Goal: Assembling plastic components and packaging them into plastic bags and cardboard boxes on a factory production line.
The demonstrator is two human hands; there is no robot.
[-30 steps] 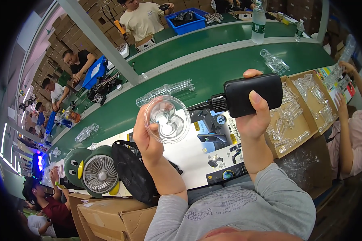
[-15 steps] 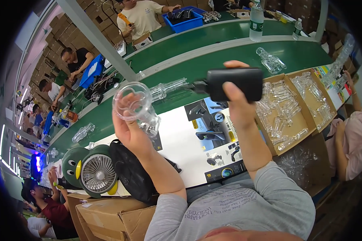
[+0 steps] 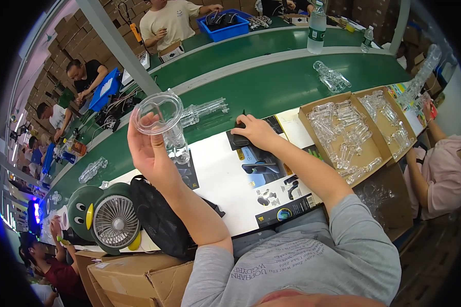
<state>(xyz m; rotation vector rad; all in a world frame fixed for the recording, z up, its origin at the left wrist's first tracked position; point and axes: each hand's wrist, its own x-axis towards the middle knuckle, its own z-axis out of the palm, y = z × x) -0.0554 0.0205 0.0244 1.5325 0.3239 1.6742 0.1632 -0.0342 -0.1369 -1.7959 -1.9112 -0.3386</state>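
Observation:
My left hand (image 3: 151,146) is raised above the work board, closed round a clear plastic part (image 3: 171,137) with a wide round ring at its top and a stem below. Lower and to the right, my right hand (image 3: 256,132) grips a black blocky object (image 3: 238,137) with a narrow end, down at the board's far edge. My fingers cover most of that object. Just beyond my left hand, another clear plastic piece (image 3: 210,108) with long prongs lies on the green belt.
Cardboard trays (image 3: 338,100) of clear parts stand at the right. A green fan (image 3: 119,221) and a black bag (image 3: 161,217) sit at the left. Several clear pieces (image 3: 330,77) lie on the green belt (image 3: 271,66), with a water bottle (image 3: 316,30) beyond. Other people work nearby.
My right hand has brought the black blocky object down from the air toward the far edge of the board. My left hand still holds the clear part up.

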